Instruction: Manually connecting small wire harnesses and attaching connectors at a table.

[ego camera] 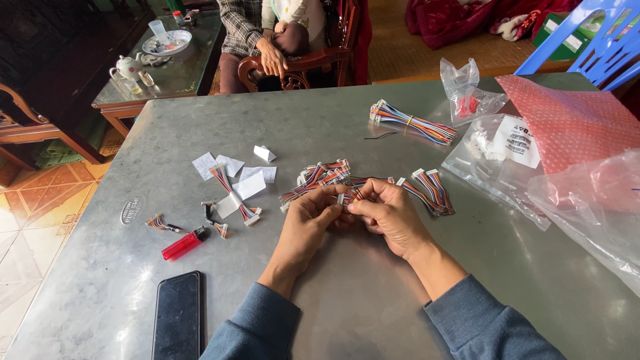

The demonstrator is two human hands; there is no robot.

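My left hand (309, 218) and my right hand (387, 212) meet over the middle of a grey metal table (347, 293). Together they pinch a short multicoloured ribbon wire (349, 195) with a small white connector at its end. Just beyond my fingers lies a loose pile of similar coloured wire harnesses (319, 176). More harnesses with white plugs (430, 190) rest right of my right hand. A tied bundle of coloured wires (413, 123) lies farther back.
White paper slips (233, 175), a red lighter (183, 245) and a black phone (178, 315) lie at left. Clear plastic bags (507, 153) and pink bubble wrap (573, 120) fill the right side. A seated person (267, 33) is behind the table, beside a low table with a teapot (125, 67).
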